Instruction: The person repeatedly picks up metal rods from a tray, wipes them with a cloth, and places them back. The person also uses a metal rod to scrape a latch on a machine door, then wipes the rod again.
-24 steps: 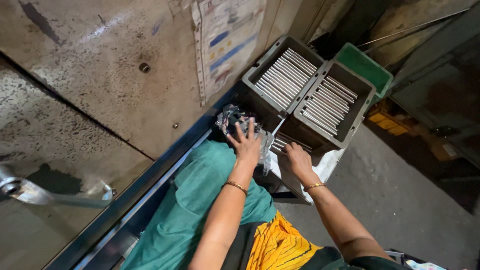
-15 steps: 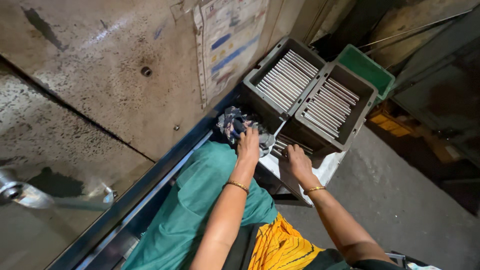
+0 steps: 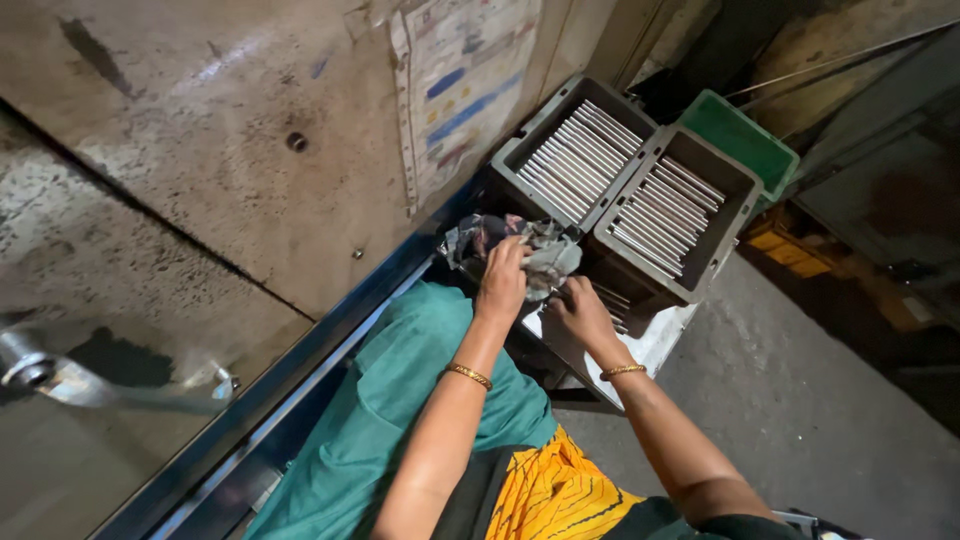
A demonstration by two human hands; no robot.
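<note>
Head view: left hand (image 3: 503, 282) clamped on crumpled grey rag (image 3: 545, 255), now pulled in over near corner of white stand (image 3: 655, 340) (was up by the grey trays (image 3: 575, 155)). Right hand (image 3: 580, 312) just beside rag; finger state unclear. Wiping apparently ongoing.

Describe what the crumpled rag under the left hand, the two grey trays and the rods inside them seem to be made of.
Rag: soft woven cloth, matte, judging by its creases and folds under the left hand. Grey trays: probably moulded plastic, dull and smooth, with thick, even walls. Rods: likely bare metal, since they lie straight in rows and glint pale silver.
</note>
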